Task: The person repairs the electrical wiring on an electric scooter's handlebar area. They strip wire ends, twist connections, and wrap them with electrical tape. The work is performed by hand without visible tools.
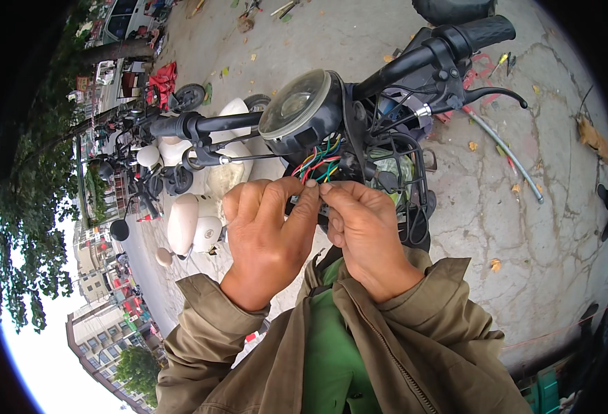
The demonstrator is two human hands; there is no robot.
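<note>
"Where were the wires (322,160)?"
"Just below the headlight (296,110), at the fingertips of the left hand (268,224) and right hand (367,231)."
"And the grip?"
"Each thumb was pressed against a finger; I couldn't tell whether either pinched a wire."

Wearer's clothing: loose olive-brown cloth jacket (269,366), front open, fabric creased. Its left sleeve (193,345) and right sleeve (449,331) are full-length, same colour, wrinkled along the forearms. Wide left cuff (211,298) and wide right cuff (425,290) flare at the wrists, with pointed outer corners. Long toothed zip (404,376) edges the right front panel. Beneath, plain bright-green shirt (328,345), visible as a strip between the panels. Left hand (266,231) and right hand (369,234) bare.
</note>
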